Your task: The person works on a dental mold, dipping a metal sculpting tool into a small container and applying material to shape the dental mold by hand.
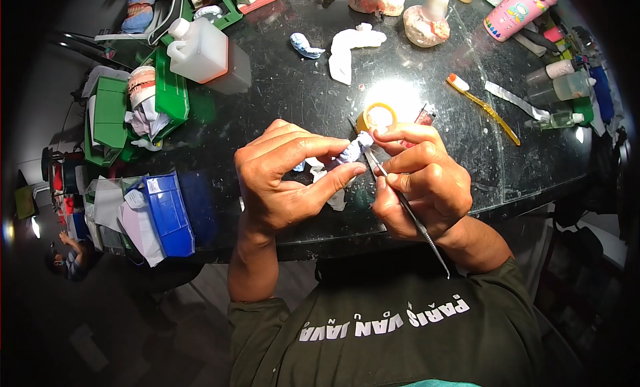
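Between its thumb and index finger, my left hand (287, 170) pinches a small pale blue and white moulded piece (353, 150). A thin metal dental tool (419, 222) is gripped in my right hand (423, 177), its upper end close to the piece and its hooked lower end pointing toward my shirt. The right index fingertip is beside the piece's upper end. Just beyond the hands stands a small yellow-orange cup (380, 115) with white contents. White scraps (337, 198) lie on the dark table (287, 107) under the hands.
Green bins (175, 87) and a blue bin (170, 214) line the left side, near a plastic jug (200, 50). White moulded pieces (343, 50) and a plaster model (427, 27) lie farther back. Rightward are a toothbrush (490, 114), a pink bottle (517, 15) and clear bottles (560, 90).
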Demonstrator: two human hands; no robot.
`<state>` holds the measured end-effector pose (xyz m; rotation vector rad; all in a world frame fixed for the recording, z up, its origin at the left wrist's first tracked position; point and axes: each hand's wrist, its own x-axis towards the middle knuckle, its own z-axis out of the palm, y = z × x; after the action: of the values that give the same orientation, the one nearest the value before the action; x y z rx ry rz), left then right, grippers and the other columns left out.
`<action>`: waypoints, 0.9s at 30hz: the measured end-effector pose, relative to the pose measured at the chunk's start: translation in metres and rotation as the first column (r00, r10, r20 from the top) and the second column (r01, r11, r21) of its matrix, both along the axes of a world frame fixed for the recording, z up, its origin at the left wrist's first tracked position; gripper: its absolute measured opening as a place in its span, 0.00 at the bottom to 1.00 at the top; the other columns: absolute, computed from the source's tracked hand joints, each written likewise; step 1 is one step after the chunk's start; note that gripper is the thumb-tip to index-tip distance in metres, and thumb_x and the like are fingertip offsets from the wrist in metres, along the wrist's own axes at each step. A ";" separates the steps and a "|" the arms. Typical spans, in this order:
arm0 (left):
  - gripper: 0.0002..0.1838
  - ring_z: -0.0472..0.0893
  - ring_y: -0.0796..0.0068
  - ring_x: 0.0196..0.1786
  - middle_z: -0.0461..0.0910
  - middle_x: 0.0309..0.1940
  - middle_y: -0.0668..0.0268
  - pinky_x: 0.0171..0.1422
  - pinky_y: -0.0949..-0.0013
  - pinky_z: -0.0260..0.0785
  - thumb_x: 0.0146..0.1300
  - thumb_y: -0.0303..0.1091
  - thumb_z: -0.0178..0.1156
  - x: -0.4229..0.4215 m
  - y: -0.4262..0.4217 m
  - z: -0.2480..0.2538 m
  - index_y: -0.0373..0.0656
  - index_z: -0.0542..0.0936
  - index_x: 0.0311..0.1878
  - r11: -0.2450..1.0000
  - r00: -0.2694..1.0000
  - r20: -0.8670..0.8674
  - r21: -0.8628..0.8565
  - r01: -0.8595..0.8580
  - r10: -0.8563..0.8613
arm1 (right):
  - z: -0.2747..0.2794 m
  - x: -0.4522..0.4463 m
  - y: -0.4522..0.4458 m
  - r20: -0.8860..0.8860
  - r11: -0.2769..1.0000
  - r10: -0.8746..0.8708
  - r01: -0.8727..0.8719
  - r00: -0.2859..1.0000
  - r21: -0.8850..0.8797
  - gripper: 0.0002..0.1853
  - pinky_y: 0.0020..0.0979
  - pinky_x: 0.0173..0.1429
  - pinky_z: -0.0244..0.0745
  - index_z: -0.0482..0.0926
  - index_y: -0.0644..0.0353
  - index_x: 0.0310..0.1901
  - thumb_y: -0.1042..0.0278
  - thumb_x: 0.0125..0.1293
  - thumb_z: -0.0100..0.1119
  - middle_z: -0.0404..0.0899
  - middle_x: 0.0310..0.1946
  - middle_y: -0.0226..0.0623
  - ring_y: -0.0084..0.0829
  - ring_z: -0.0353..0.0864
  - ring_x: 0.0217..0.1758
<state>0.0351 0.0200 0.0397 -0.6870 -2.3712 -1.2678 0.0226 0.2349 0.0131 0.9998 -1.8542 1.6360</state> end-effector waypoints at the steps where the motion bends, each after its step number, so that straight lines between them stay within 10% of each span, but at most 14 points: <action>1: 0.18 0.86 0.72 0.32 0.90 0.31 0.60 0.40 0.70 0.75 0.46 0.22 0.86 0.000 0.000 0.000 0.36 0.91 0.41 1.000 1.000 0.004 0.001 -0.001 0.000 | 0.000 0.000 0.000 -0.005 1.000 0.001 -0.001 1.000 0.002 0.12 0.46 0.56 0.93 0.77 0.64 0.30 0.89 0.50 0.71 0.85 0.32 0.41 0.53 0.91 0.55; 27: 0.17 0.85 0.70 0.35 0.90 0.33 0.61 0.42 0.68 0.75 0.46 0.19 0.86 0.001 0.002 -0.006 0.37 0.90 0.40 0.994 0.998 -0.061 0.102 -0.026 0.032 | -0.010 -0.003 -0.001 -0.028 0.994 -0.076 0.074 0.997 -0.084 0.15 0.43 0.57 0.84 0.81 0.65 0.44 0.89 0.56 0.69 0.86 0.37 0.41 0.46 0.89 0.48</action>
<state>0.0359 0.0222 0.0337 -0.6488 -2.2419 -1.3244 0.0195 0.2336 0.0031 0.9049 -1.7666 1.6300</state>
